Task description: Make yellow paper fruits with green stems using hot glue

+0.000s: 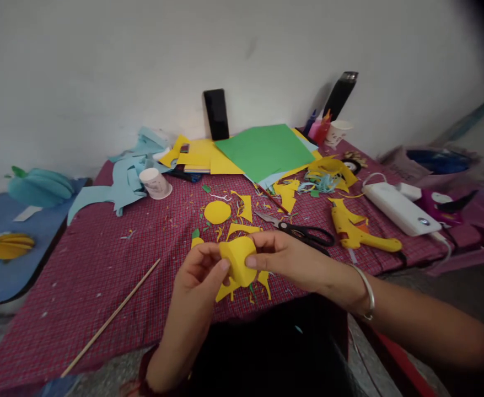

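Observation:
Both hands pinch one piece of yellow paper (pixel 242 263), which has a crease down its middle and a rounded outline. My left hand (pixel 197 278) grips its left edge between thumb and fingers. On the opposite edge, my right hand (pixel 285 258) has its thumb on the front and fingers behind. Just beyond lies a yellow paper circle (pixel 218 212) among yellow and green scraps. Black-handled scissors (pixel 304 230) rest open past my right hand. A yellow glue gun (pixel 355 230) lies farther right.
A wooden stick (pixel 112 317) lies at left. Behind are a paper cup (pixel 155 183), green paper sheets (pixel 269 151), an upright phone (pixel 216 114) and blue paper scraps (pixel 120 184). A white power bank-like box (pixel 401 208) sits right. Paper pumpkins (pixel 39 186) are on a blue surface.

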A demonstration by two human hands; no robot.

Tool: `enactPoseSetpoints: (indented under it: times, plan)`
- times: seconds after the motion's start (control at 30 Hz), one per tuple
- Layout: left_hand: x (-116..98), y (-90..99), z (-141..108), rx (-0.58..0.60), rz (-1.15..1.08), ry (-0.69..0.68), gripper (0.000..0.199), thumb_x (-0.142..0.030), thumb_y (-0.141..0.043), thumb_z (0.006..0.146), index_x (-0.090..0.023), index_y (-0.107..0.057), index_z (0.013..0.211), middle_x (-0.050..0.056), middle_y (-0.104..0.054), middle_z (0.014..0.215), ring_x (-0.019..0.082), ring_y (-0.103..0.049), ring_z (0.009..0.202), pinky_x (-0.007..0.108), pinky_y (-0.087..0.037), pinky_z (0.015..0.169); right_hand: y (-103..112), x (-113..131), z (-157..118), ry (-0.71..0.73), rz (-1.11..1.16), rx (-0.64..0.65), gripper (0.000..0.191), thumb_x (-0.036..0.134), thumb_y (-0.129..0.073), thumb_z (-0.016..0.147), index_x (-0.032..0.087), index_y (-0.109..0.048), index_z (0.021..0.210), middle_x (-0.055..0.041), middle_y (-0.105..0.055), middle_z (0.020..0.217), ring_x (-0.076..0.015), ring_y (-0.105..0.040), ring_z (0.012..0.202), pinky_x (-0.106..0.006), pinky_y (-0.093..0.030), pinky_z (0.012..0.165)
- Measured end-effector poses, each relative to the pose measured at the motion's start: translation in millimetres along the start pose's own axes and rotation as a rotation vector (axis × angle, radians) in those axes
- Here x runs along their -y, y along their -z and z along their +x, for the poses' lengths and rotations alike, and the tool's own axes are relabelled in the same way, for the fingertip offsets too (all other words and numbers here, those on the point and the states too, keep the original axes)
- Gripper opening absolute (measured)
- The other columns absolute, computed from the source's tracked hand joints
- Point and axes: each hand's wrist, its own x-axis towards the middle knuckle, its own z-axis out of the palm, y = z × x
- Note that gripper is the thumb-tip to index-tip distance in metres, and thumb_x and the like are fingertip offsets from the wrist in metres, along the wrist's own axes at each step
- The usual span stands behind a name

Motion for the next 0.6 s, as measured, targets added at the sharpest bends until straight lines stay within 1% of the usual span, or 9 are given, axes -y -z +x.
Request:
enactPoseSetpoints:
  times: [0.07, 0.13, 0.17, 0.27, 0.33, 0.43, 0.5, 0.53, 0.6]
  plan:
    - [4, -2.0, -1, -0.067, 0.129, -0.120, 0.023, -0.025, -0.071, 0.076, -0.024, -0.060, 0.096, -0.003, -0.061, 0.086, 0.009, -0.055, 0.074, 0.020, -0.045, 0.066, -3, -5, -1, 0.010, 0.001, -0.016, 0.029, 0.037, -0.075, 0.072, 0.015, -0.063, 0.086, 0.0008, -0.062, 0.079, -0.0097, -0.057, 0.070, -0.024, -0.047, 0.068]
    - [7, -1.5, -5, -0.073, 0.245, -0.190, 0.013, -0.025, -0.067, 0.080, -0.023, -0.060, 0.091, -0.002, -0.059, 0.087, 0.010, -0.055, 0.079, 0.020, -0.044, 0.070, -6, -10, -1, 0.035, -0.019, -0.035, 0.026, 0.035, -0.074, 0.072, 0.015, -0.062, 0.085, 0.0012, -0.061, 0.079, -0.0098, -0.056, 0.070, -0.024, -0.046, 0.068]
    - [8, -1.0, -7, -0.053, 0.273, -0.201, 0.006, -0.026, -0.063, 0.083, -0.022, -0.061, 0.088, -0.002, -0.058, 0.085, 0.010, -0.054, 0.079, 0.020, -0.043, 0.071, -8, -12, 0, 0.053, -0.034, -0.043, 0.024, 0.034, -0.073, 0.073, 0.015, -0.061, 0.084, 0.0016, -0.060, 0.078, -0.0098, -0.055, 0.070, -0.024, -0.045, 0.068]
    - [11, -1.1, -13, 0.011, 0.234, -0.179, 0.012, -0.031, -0.057, 0.088, -0.021, -0.064, 0.085, -0.001, -0.058, 0.081, 0.011, -0.054, 0.077, 0.021, -0.044, 0.071, -12, -16, 1, 0.116, -0.126, -0.054, 0.016, 0.029, -0.067, 0.077, 0.016, -0.057, 0.081, 0.0033, -0.054, 0.075, -0.0096, -0.051, 0.068, -0.023, -0.042, 0.065]
    - [11, -3.4, -14, -0.009, 0.206, -0.165, 0.011, -0.031, -0.061, 0.085, -0.021, -0.064, 0.087, -0.001, -0.060, 0.081, 0.013, -0.056, 0.077, 0.024, -0.046, 0.072, -15, -16, 1, 0.160, -0.223, -0.062, 0.011, 0.025, -0.062, 0.079, 0.016, -0.055, 0.079, 0.0041, -0.049, 0.073, -0.0097, -0.047, 0.067, -0.023, -0.039, 0.062]
    - [9, -8.1, -15, -0.101, 0.263, -0.178, 0.007, -0.027, -0.064, 0.082, -0.020, -0.064, 0.082, 0.000, -0.061, 0.081, 0.014, -0.057, 0.077, 0.025, -0.046, 0.073, -18, -13, -2, 0.200, -0.439, -0.087, 0.007, 0.020, -0.056, 0.082, 0.017, -0.053, 0.077, 0.0037, -0.047, 0.072, -0.0103, -0.045, 0.065, -0.023, -0.037, 0.059]
    - [9, -9.9, -20, -0.157, 0.302, -0.230, 0.006, -0.024, -0.062, 0.084, -0.021, -0.063, 0.079, 0.000, -0.061, 0.081, 0.013, -0.057, 0.077, 0.024, -0.046, 0.072, -19, -10, -7, 0.241, -0.558, -0.157, 0.003, 0.018, -0.056, 0.083, 0.018, -0.053, 0.084, 0.0023, -0.051, 0.077, -0.0114, -0.048, 0.069, -0.024, -0.040, 0.062]
    - [9, -10.1, -25, -0.172, 0.323, -0.260, 0.007, -0.022, -0.060, 0.084, -0.021, -0.063, 0.078, -0.001, -0.062, 0.080, 0.013, -0.058, 0.077, 0.024, -0.046, 0.072, -19, -9, -10, 0.266, -0.595, -0.182, 0.008, 0.018, -0.058, 0.082, 0.018, -0.053, 0.089, 0.0012, -0.053, 0.081, -0.0122, -0.050, 0.072, -0.024, -0.042, 0.065]
    - [12, -9.4, -37, -0.139, 0.373, -0.344, 0.009, -0.017, -0.059, 0.084, -0.022, -0.063, 0.077, -0.001, -0.063, 0.076, 0.012, -0.059, 0.072, 0.022, -0.046, 0.068, -18, -7, -18, 0.292, -0.623, -0.165, 0.012, 0.019, -0.060, 0.082, 0.019, -0.053, 0.093, -0.0001, -0.056, 0.085, -0.0133, -0.054, 0.077, -0.025, -0.044, 0.068]
